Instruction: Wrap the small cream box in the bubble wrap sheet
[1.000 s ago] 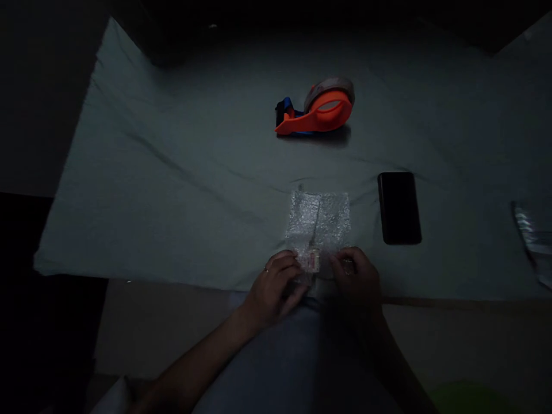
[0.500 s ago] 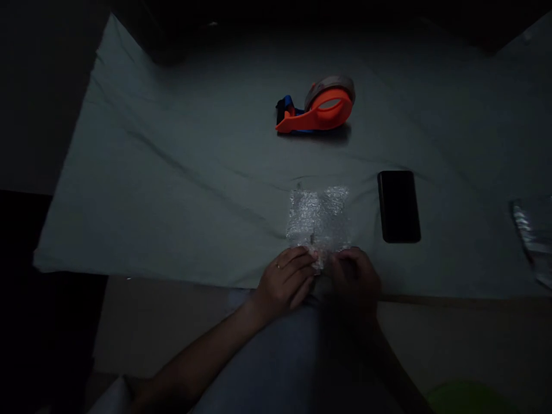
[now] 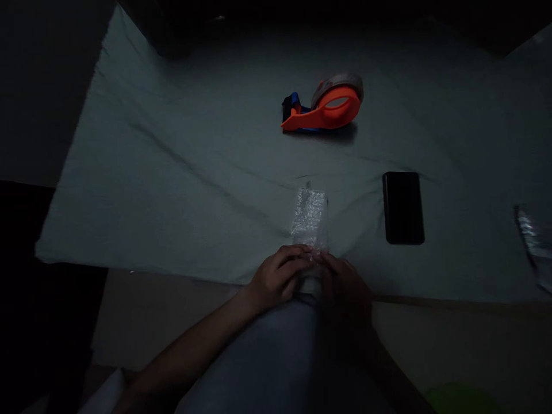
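Observation:
A narrow strip of clear bubble wrap (image 3: 310, 215) lies on the cloth-covered table, its near end between my two hands. My left hand (image 3: 282, 270) has its fingers bent over the near left edge of the wrap. From the right, my right hand (image 3: 342, 279) pinches the near right corner, fingertips close to those of the left. Dim light hides much of the right hand's fingers. Whether anything lies inside the wrap, I cannot tell.
An orange and blue tape dispenser (image 3: 325, 109) with a tape roll stands farther back. A black phone-like slab (image 3: 404, 208) lies to the right. At the far right edge is a shiny silvery packet (image 3: 535, 241). The pale green cloth (image 3: 172, 207) has wrinkles.
The bubble wrap has gone from a wide, nearly square sheet to a narrow strip, its right side folded leftward. My right hand has moved left, closer to my left hand.

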Motion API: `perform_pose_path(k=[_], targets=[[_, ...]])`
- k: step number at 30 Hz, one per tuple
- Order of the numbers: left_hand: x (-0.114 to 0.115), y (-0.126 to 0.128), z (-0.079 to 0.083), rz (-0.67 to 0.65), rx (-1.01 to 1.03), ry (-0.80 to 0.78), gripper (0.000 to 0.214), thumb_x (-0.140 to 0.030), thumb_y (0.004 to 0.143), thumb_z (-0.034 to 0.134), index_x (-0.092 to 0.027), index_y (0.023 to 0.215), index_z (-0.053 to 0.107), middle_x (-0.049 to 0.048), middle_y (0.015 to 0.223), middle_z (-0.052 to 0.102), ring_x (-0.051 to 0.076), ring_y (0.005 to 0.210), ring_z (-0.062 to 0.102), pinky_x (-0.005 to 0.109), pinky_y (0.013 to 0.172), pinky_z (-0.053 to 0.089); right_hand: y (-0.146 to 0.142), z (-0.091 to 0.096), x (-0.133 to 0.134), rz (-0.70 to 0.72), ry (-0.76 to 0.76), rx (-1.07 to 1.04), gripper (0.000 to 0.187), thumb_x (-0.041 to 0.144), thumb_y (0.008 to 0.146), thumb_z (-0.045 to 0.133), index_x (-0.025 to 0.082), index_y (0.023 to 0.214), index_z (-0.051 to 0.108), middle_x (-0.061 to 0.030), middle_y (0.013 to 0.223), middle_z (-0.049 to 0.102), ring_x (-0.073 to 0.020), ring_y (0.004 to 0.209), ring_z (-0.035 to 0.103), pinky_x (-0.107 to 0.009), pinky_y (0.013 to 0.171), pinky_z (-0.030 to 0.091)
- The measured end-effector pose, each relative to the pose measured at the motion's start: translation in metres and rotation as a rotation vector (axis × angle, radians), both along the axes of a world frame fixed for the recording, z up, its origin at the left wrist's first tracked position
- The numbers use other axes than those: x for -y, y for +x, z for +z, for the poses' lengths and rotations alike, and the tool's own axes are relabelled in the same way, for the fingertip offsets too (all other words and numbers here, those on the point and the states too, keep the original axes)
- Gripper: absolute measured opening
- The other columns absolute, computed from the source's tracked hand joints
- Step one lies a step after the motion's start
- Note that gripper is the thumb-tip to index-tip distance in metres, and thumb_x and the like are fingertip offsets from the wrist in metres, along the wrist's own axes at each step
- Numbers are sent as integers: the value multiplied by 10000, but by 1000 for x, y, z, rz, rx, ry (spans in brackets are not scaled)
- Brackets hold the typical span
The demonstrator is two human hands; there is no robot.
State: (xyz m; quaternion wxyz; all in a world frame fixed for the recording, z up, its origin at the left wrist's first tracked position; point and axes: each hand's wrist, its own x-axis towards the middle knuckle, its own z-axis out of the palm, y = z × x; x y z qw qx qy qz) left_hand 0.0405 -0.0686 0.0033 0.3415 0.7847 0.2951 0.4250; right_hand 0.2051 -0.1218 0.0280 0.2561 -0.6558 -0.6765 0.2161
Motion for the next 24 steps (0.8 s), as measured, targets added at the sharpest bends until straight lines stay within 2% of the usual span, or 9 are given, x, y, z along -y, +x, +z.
perform_pose_path(k=[5,7,9,12,16,20,22,24], targets=[[-11,-4,-2,-23,-115,134,240,-58,856,494,-144,1069,564,140,1102,572,255,1196,530,456,930,547,1,-6,-11,114,105,-8,300,142,899,400,256,1117,572,-45,950,707,-191,863,656,-366,750,568],[-15,-5,-1,-52,-158,168,230,-90,880,489,-162,1087,559,135,1111,587,257,1212,527,456,923,545,0,-8,-11,83,176,-12,298,135,886,431,259,1131,548,-61,1005,680,-200,916,647,-394,788,561],[-18,-6,0,-77,-193,200,225,-111,903,474,-177,1099,564,123,1121,600,236,1197,545,415,913,550,-3,-8,-10,-6,234,-22,289,146,867,493,257,1131,532,-78,1051,640,-214,963,632,-423,818,549],[-20,-8,0,-91,-214,239,184,-144,912,492,-178,1069,581,115,1118,619,217,1157,573,378,905,551,-7,-8,-10,-46,250,-58,275,144,846,531,250,1099,533,-74,1012,624,-212,929,627,-409,786,548],[-23,-11,-1,-110,-260,238,164,-143,891,512,-159,1033,592,118,1079,648,234,1125,572,404,900,542,-2,-8,-10,57,270,-69,273,140,843,537,253,1092,536,-54,962,650,-201,905,629,-387,764,550],[-25,-11,1,-119,-280,233,195,-114,856,519,-161,1029,594,110,1069,638,235,1095,565,404,890,534,15,-13,-12,217,312,12,368,211,843,579,223,1203,502,-107,1153,629,-252,1130,574,-474,904,524],[-26,-11,3,-103,-266,218,213,-105,836,526,-168,1026,598,117,1114,606,238,1128,546,417,920,522,21,-15,-15,322,269,65,402,213,861,545,202,1258,483,-128,1236,605,-263,1217,526,-490,951,508],[-26,-9,6,-91,-265,181,229,-97,812,535,-171,1018,601,130,1194,563,251,1184,514,442,965,496,24,-14,-18,365,224,114,388,154,873,479,200,1258,499,-124,1246,611,-252,1233,518,-481,967,504]])
